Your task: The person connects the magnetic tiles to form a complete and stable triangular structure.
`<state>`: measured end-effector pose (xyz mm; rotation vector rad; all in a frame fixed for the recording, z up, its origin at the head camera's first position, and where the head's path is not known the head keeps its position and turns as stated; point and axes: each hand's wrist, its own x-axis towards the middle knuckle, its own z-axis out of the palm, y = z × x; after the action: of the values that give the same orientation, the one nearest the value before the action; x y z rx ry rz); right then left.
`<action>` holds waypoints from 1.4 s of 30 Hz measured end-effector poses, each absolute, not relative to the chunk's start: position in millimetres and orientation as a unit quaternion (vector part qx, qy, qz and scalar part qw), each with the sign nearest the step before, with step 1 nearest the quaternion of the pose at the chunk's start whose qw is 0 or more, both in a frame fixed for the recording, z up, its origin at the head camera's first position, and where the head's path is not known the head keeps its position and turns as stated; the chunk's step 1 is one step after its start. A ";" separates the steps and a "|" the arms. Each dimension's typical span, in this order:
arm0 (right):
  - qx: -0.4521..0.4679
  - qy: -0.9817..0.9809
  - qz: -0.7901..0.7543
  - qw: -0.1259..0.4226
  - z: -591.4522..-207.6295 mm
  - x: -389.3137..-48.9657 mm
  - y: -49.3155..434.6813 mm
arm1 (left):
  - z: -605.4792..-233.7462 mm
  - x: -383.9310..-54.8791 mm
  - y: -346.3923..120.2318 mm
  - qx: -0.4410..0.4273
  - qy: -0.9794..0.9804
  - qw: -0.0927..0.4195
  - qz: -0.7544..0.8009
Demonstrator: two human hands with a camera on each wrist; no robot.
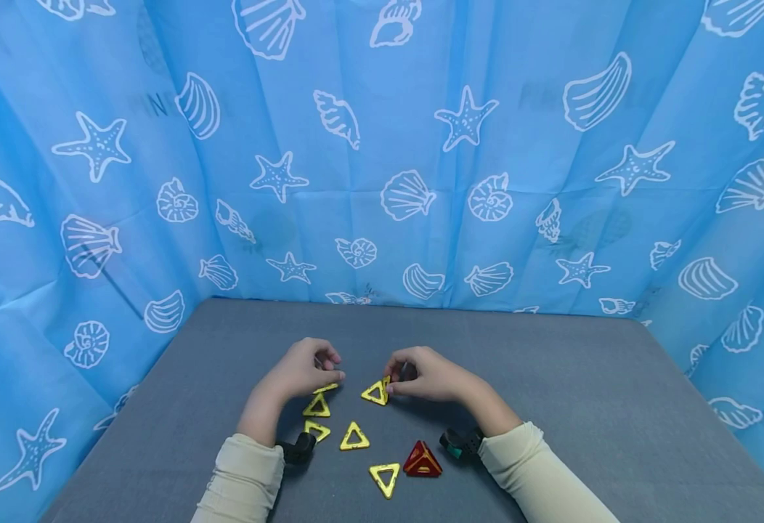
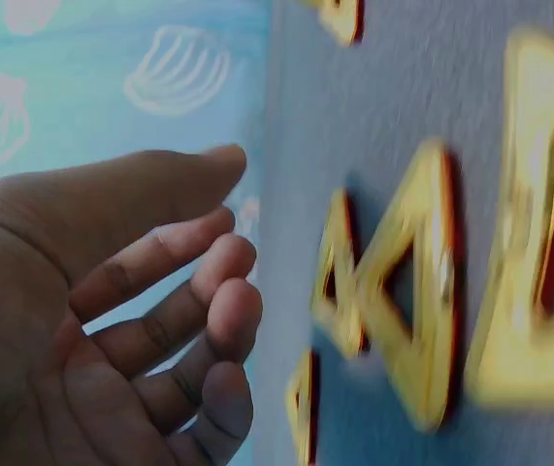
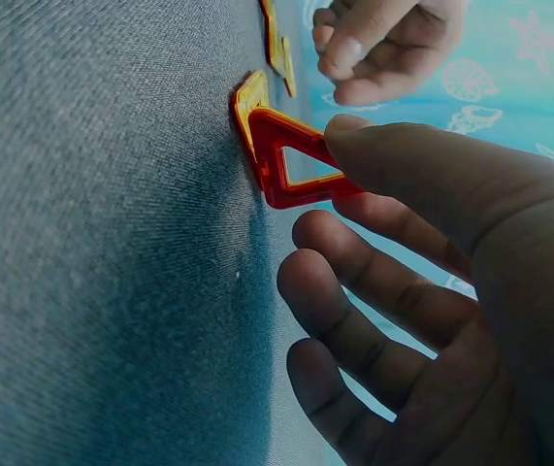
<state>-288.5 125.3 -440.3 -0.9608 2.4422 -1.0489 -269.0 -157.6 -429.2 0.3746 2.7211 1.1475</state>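
Note:
My right hand (image 1: pixel 429 374) pinches a triangular magnetic tile (image 3: pixel 273 160), red in the right wrist view, between thumb and forefinger; its other fingers are loosely bent. The tile stands tilted up, one edge meeting a flat yellow triangular tile (image 1: pixel 374 400) on the table. To the left, my left hand (image 1: pixel 302 369) hovers with relaxed fingers and nothing visible in its grasp, as the left wrist view shows. Just below it lies a yellow tile (image 1: pixel 325 388), partly hidden by the hand in the head view. Another yellow tile (image 1: pixel 317 414) lies nearer me.
More yellow triangular tiles lie toward the front: one by the left wrist (image 1: pixel 317 423), one in the middle (image 1: pixel 354 446) and one nearer me (image 1: pixel 385 468). A red pyramid (image 1: pixel 423 465) stands beside the nearest. Behind the grey table (image 1: pixel 519 349) hangs a blue shell-patterned curtain (image 1: pixel 369 145).

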 end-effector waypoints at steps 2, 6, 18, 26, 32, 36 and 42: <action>-0.334 0.854 -0.366 0.158 -440.7 -288.6 125.7 | -427.9 -269.4 -165.5 0.111 0.913 0.086 0.382; -0.333 0.855 -0.365 0.159 -441.8 -289.6 126.4 | -426.7 -269.7 -174.8 0.081 0.919 0.105 0.371; -0.335 0.854 -0.365 0.157 -444.4 -292.0 128.3 | -432.6 -272.1 -172.0 0.059 0.930 0.126 0.341; -0.337 0.852 -0.367 0.158 -444.1 -291.2 128.1 | -433.7 -272.3 -164.5 0.051 0.930 0.105 0.349; -0.337 0.852 -0.367 0.159 -444.7 -290.7 127.9 | -439.6 -273.4 -152.9 0.060 0.921 0.092 0.373; -0.335 0.854 -0.365 0.157 -445.7 -291.3 127.3 | -441.1 -272.4 -146.9 0.072 0.916 0.082 0.387; -0.337 0.854 -0.365 0.156 -445.1 -291.1 126.1 | -443.5 -273.2 -140.5 0.084 0.913 0.066 0.393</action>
<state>-291.1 126.1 -445.1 -0.9645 2.4457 -1.0442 -273.2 -140.5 -443.5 0.2544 2.7556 1.1849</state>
